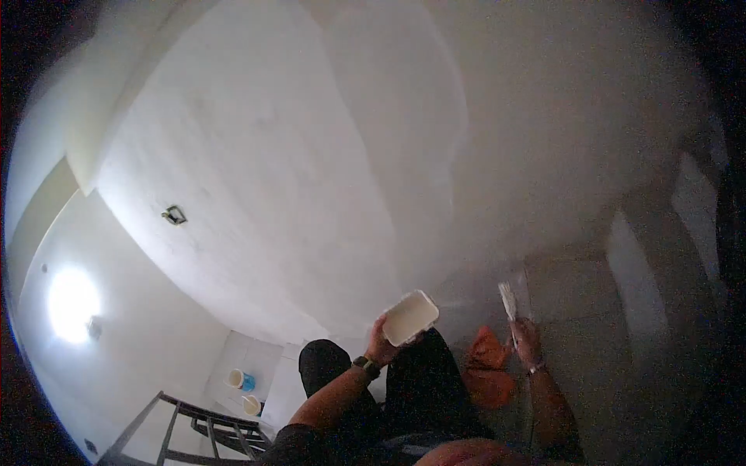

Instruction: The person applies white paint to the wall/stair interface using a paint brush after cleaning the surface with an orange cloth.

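Note:
My left hand point(378, 344), with a watch on its wrist, is closed around a rectangular tub point(410, 318) of off-white paint. The tub sits above my knees, its open top facing me. Off to the right, my right hand point(528, 342) grips a paintbrush point(507, 300). Its pale bristles point up, away from my body, and the brush is apart from the tub. Part of the brush handle is hidden by my fingers. In front of both hands rises a large wall point(272, 179) with lighter and darker patches.
Below my right hand lies an orange crumpled item point(489, 371), perhaps a bag or cloth. A dark metal ladder-like frame point(206, 423) stands at lower left, near two buckets point(242, 379) on the floor. A bright lamp point(74, 307) shines at left; an opening point(175, 215) is in the wall.

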`<state>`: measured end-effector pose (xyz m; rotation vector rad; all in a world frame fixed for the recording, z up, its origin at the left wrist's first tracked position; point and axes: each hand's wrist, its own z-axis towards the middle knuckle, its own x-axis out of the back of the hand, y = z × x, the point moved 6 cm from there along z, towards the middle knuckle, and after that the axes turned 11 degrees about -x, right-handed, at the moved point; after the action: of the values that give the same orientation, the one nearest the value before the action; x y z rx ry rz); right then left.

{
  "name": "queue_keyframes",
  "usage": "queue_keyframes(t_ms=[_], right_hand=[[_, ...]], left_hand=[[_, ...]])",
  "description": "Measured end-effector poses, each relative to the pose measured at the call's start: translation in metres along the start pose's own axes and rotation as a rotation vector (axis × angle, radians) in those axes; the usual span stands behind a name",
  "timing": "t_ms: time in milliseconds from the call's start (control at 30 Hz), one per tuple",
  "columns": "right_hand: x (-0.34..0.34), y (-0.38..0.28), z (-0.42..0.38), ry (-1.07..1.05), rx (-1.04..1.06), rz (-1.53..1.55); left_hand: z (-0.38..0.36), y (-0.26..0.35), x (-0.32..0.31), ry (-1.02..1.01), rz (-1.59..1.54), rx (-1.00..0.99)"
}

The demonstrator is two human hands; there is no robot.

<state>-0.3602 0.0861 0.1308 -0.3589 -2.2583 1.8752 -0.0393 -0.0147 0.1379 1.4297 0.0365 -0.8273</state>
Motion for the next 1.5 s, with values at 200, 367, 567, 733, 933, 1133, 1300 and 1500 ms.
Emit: queue_keyframes(t_ms=[200, 367, 567, 733, 933, 1133, 1300, 1500], right_hand=[[0.003, -0.018, -0.026, 0.061, -0.013, 0.034], [0.03, 0.042, 0.007, 0.219, 0.183, 0.182], [0.04, 0.024, -0.014, 0.138, -0.053, 0.032], [0.054, 0.05, 0.006, 0.156, 0.027, -0.012], [0.04, 0.002, -0.022, 0.199, 0.218, -0.102], [0.021, -0.045, -0.034, 0.224, 0.206, -0.374], [-0.017, -0.086, -0.058, 0.158, 0.539, -0.688], [-0.075, -0.111, -0.063, -0.117, 0.711, -0.93]], left_hand=[[-0.001, -0.019, -0.014, 0.114, -0.199, 0.067], [0.004, -0.031, -0.033, 0.171, -0.188, 0.163], [0.005, -0.043, -0.026, 0.177, -0.078, 0.141], [0.003, -0.06, -0.023, 0.237, -0.232, 0.178], [0.006, -0.072, -0.014, 0.165, -0.294, 0.176], [0.002, -0.08, -0.002, 0.21, -0.365, 0.25], [0.006, -0.081, -0.014, 0.169, -0.441, 0.313], [0.01, -0.095, 0.011, 0.157, -0.195, 0.315]])
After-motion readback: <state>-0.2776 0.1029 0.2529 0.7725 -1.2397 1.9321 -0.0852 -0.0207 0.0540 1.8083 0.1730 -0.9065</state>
